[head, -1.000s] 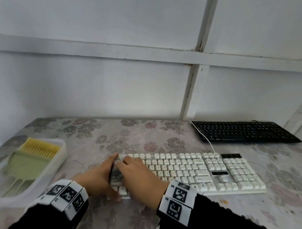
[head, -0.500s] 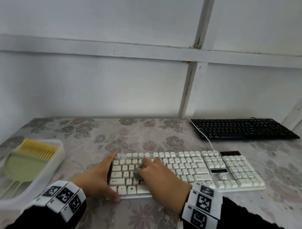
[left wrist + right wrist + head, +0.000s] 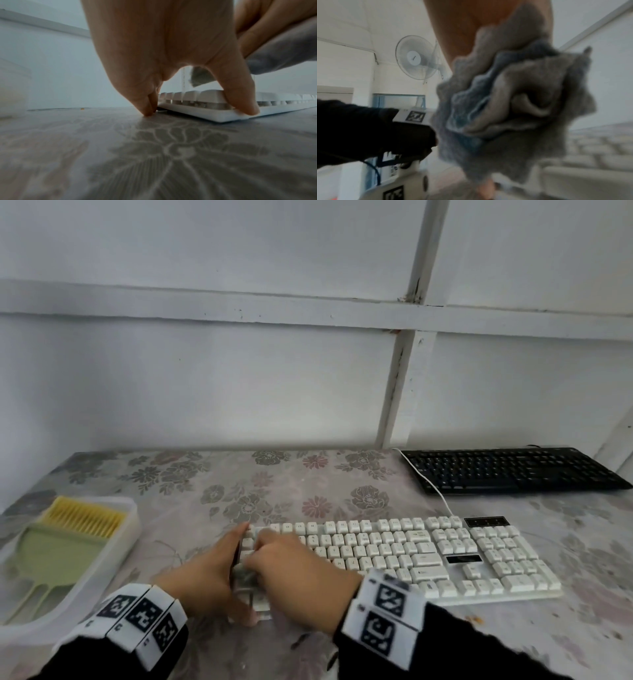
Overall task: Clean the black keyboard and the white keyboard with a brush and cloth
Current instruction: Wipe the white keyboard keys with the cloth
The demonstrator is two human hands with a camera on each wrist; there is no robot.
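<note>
The white keyboard (image 3: 394, 556) lies across the middle of the flowered table. My left hand (image 3: 236, 573) braces its left end: straight fingers (image 3: 147, 106) stand against the left side and the thumb (image 3: 240, 100) presses on the front rim. My right hand (image 3: 291, 570) grips a bunched grey cloth (image 3: 513, 101) and presses it on the leftmost keys, next to my left hand. A corner of the cloth (image 3: 245, 571) shows between the two hands. The black keyboard (image 3: 507, 470) sits at the back right, untouched. The green brush (image 3: 58, 546) with yellow bristles lies in a tray at the left.
The translucent white tray (image 3: 133, 529) holding the brush stands near the table's left edge. A white cable (image 3: 442, 501) runs from the white keyboard past the black one's left end. A white wall closes the back. Small crumbs (image 3: 474, 618) lie in front of the keyboard.
My right hand swept the cloth rightward over the keys, then came back to the keyboard's left end. The left hand has kept its place at the left corner.
</note>
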